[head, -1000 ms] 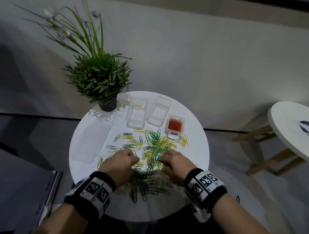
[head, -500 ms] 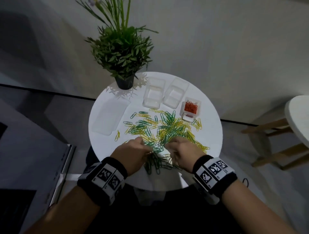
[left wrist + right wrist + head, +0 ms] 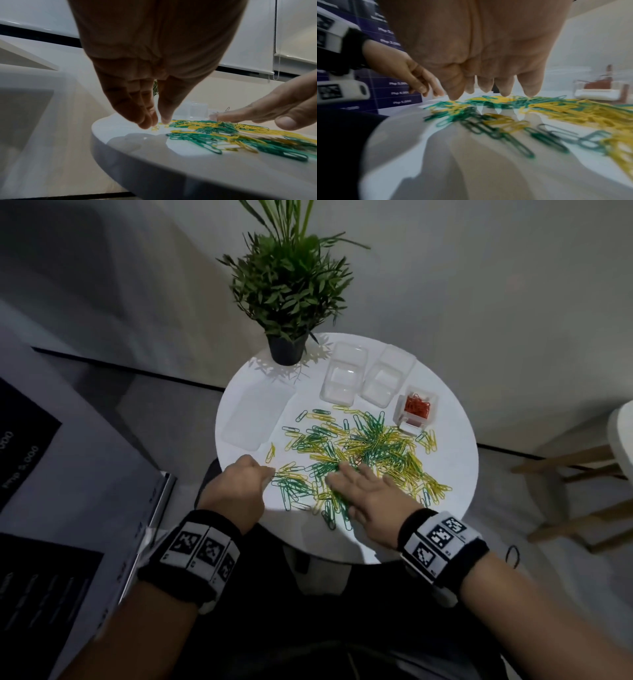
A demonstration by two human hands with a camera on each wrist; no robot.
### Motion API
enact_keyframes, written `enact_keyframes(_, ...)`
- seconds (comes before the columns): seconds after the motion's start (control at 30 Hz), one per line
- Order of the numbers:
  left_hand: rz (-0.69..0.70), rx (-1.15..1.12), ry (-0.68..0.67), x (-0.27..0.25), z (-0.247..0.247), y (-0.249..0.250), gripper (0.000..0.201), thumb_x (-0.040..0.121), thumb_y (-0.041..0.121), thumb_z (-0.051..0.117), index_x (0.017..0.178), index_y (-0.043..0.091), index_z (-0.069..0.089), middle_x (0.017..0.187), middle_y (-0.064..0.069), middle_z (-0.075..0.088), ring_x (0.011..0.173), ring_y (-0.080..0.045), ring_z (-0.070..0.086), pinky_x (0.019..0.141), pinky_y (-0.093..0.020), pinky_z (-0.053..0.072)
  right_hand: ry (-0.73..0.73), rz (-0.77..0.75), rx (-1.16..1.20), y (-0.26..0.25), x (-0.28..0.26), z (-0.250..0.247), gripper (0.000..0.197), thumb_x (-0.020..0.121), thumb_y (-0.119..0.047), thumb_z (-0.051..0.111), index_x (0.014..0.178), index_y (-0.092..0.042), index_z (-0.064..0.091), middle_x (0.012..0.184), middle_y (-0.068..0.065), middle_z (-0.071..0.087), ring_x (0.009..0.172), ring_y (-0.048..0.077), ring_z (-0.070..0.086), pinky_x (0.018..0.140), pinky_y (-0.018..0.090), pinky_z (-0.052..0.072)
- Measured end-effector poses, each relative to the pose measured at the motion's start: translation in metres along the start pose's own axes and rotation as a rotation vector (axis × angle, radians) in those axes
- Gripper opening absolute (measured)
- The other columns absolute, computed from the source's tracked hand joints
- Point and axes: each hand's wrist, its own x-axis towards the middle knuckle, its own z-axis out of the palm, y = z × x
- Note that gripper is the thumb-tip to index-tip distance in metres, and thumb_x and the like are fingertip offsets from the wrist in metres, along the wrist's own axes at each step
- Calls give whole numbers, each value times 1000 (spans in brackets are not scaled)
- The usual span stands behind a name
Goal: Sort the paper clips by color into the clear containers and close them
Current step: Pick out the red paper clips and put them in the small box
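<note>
Green and yellow paper clips [image 3: 359,450] lie mixed in a loose pile on the round white table [image 3: 455,453]. Two empty clear containers [image 3: 344,378] [image 3: 387,378] stand behind the pile. A third container [image 3: 416,410] to their right holds red clips. My left hand [image 3: 270,472] is at the pile's left edge. Its thumb and fingertips [image 3: 150,121] point down, almost together, over a yellow clip [image 3: 155,127] lying on the table. My right hand [image 3: 342,491] lies flat with fingers spread on the pile's near side, fingertips [image 3: 505,93] touching clips.
A flat clear lid [image 3: 257,416] lies on the table's left side. A potted plant [image 3: 287,302] stands at the back edge. Another white table [image 3: 621,436] with wooden legs is at the far right. A dark printed board [image 3: 27,440] is on the left.
My right hand has flattened and spread its fingers on the clips. My left hand has slid left to the pile's edge. The head view has shifted left.
</note>
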Motion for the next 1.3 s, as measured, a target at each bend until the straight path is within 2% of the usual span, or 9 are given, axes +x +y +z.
enact_keyframes(0.2,128,66,-42,-9,19,-3,36,99,18,41,130,29,55,142,1,41,127,-18,43,95,-29,43,-87,81,-42,0,-5,13,63,101,-35,29,151,-33,-8,159,-10,-15,148,22,-10,116,51,-2)
enact_keyframes(0.47,189,233,-148,-15,35,-6,58,91,17,16,149,16,28,157,-10,19,142,-19,25,107,-33,37,3,282,9,21,-24,0,69,100,-40,33,150,-32,-14,157,-6,-20,147,24,-12,116,52,-1)
enact_keyframes(0.57,186,237,-198,-14,33,2,57,99,11,32,152,22,15,161,-5,2,147,-22,10,112,-36,32,-15,187,27,11,-26,5,67,101,-33,34,151,-32,-10,158,-6,-19,147,23,-12,117,50,1)
enact_keyframes(0.73,180,308,-361,-15,32,11,66,96,7,33,153,28,5,161,-5,-7,148,-28,1,114,-42,23,-7,97,-3,1,11,-2,63,101,-34,31,151,-34,-7,158,-7,-16,148,24,-9,116,53,3)
enact_keyframes(0.93,232,338,-312,-15,42,14,69,96,7,34,153,31,5,161,-12,-7,148,-31,2,116,-41,22,-38,162,-11,3,37,-11,62,101,-44,28,151,-34,-7,160,-7,-13,147,26,-10,116,55,2)
enact_keyframes(1.03,216,275,-242,-9,43,9,68,97,8,34,153,32,4,160,-12,-7,148,-29,3,117,-41,21,42,169,45,7,26,-13,61,101,-40,29,151,-35,-6,159,-8,-13,147,24,-10,116,54,0)
enact_keyframes(1.17,122,178,-111,2,37,4,59,100,18,33,154,22,8,161,-13,-1,148,-29,9,117,-39,21,197,415,236,36,-4,-17,69,99,-28,40,152,-28,-4,159,-3,-12,147,24,-6,116,49,3)
enact_keyframes(1.23,153,239,-74,6,34,2,53,100,20,32,151,9,23,158,-19,13,145,-35,19,112,-44,31,219,546,326,54,-17,-16,68,98,-22,43,153,-20,3,160,3,-7,148,26,-1,118,49,8)
enact_keyframes(1.3,179,256,-117,11,33,5,51,94,20,26,123,-11,55,141,-32,40,128,-53,40,89,-58,49,196,587,378,62,-22,-14,64,97,-17,43,152,-14,9,161,7,-2,147,27,4,118,45,14)
